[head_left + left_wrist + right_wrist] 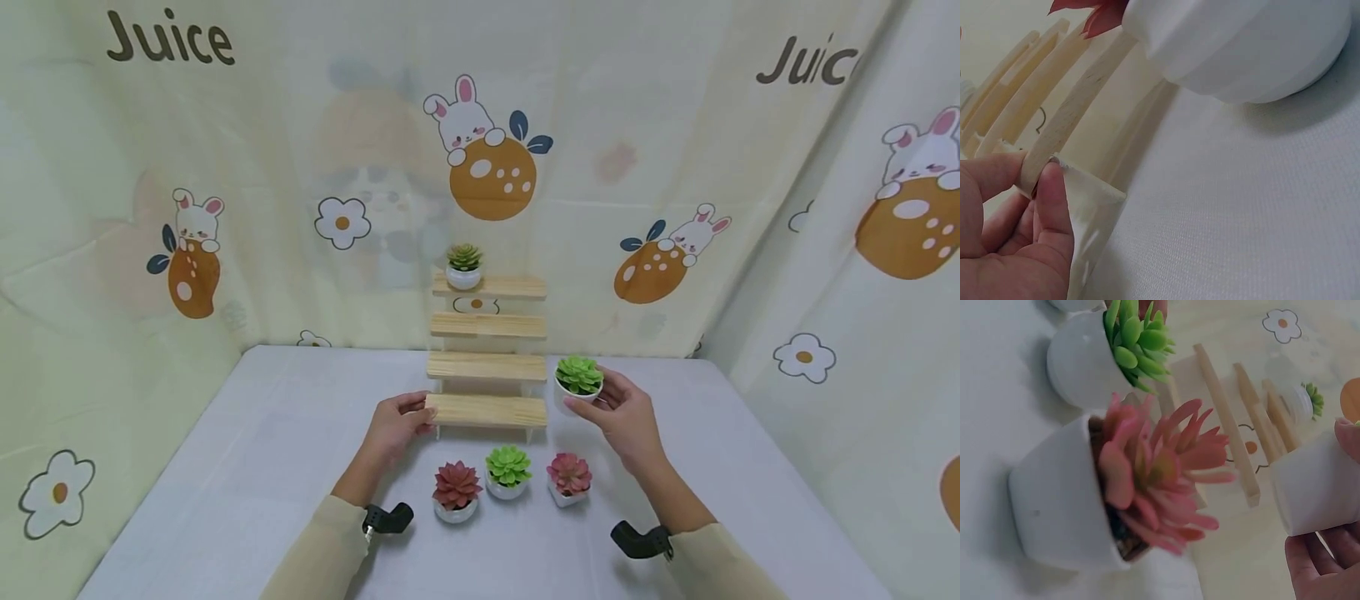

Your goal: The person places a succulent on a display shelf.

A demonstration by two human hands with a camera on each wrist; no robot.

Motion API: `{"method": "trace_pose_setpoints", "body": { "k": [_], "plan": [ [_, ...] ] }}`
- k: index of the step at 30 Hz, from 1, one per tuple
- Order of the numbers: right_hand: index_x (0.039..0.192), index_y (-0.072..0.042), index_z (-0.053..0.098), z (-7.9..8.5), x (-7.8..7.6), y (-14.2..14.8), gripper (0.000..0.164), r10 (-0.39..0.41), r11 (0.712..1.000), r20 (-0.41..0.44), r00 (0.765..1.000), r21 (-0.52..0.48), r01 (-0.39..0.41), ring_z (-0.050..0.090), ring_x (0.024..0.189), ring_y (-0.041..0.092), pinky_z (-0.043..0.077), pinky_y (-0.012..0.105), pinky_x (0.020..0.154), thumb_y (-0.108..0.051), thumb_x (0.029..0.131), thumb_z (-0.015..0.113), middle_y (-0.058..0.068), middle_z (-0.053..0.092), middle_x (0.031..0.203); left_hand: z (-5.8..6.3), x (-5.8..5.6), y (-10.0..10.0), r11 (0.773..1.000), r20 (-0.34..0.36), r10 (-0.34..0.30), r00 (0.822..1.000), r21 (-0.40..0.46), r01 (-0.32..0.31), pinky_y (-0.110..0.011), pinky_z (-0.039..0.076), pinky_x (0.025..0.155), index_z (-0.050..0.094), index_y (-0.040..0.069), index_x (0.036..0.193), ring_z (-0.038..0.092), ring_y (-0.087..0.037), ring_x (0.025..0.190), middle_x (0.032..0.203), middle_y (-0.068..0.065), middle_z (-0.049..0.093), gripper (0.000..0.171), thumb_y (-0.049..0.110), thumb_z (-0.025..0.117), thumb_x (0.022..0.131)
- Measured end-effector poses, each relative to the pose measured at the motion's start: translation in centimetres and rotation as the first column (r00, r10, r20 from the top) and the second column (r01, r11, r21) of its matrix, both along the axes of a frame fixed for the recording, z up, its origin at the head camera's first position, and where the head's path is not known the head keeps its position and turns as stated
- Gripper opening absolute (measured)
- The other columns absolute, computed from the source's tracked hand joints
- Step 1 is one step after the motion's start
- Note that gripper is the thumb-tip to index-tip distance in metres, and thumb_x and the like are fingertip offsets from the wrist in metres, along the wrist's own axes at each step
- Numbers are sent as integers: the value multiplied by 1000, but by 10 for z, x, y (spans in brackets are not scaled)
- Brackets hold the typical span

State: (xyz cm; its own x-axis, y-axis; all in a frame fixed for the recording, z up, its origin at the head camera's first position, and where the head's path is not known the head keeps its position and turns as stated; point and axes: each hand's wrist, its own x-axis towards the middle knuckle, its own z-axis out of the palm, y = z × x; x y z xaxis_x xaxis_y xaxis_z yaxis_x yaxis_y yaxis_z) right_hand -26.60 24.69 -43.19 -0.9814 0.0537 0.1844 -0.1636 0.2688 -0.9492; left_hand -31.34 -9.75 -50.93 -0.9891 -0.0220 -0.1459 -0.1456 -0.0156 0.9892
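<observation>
My left hand (397, 425) pinches the left end of the lowest step of a wooden tiered stand (487, 408); the left wrist view has thumb and fingers on the board's end (1038, 165). In my right hand (626, 417) is a white pot (1319, 484) with a bright green succulent (579, 375), held beside the stand's right side, level with its lower steps. On the top step, at the left, sits another green potted succulent (464, 265). Three more stand before the stand: a dark red one (457, 492), a green one (508, 472) and a pink one (569, 478).
A white cloth covers the table (285, 467). Behind it hangs a cream curtain (285, 125) printed with rabbits, fruit and flowers, and a similar one (847, 250) runs along the right side. Each wrist carries a small black camera mount (390, 518).
</observation>
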Motion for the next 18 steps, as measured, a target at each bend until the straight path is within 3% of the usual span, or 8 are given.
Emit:
{"method": "trace_pose_setpoints", "body": {
  "k": [8,18],
  "plan": [
    [144,-6,56,10,-14,-14,71,18,1000,-50,999,-12,-19,66,107,-1,57,12,89,-24,83,87,17,63,138,-1,2,1,1000,-14,-20,1000,11,20,-28,65,75,62,-7,133,67,-17,87,116,-20,66,40,-1,69,94],
    [142,-8,59,31,-40,-28,71,15,1000,-91,996,-10,-16,68,107,6,58,13,87,-29,81,89,16,67,135,0,2,2,1000,-6,3,1000,26,-3,-30,65,77,62,-6,133,68,-17,89,120,-22,66,39,-2,68,94]
  ]
}}
